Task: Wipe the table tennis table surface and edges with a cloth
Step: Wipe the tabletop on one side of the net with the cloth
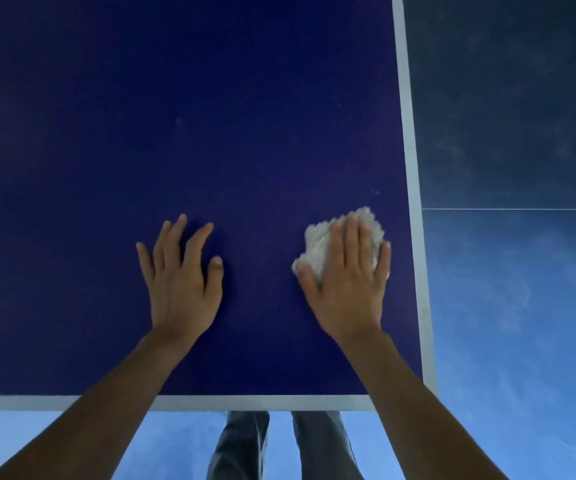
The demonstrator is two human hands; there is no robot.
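The dark blue table tennis table (210,133) fills most of the view, with a white line along its right edge (412,168) and its near edge (245,402). A crumpled white cloth (321,244) lies on the surface near the right edge. My right hand (347,282) presses flat on the cloth with straight fingers. To its left, my left hand (182,282) rests flat on the bare table, fingers spread.
A blue floor (515,271) lies beyond the table's right edge, with a thin white line across it. My legs in dark trousers (279,445) stand right at the near edge, close to the table's near right corner (431,400).
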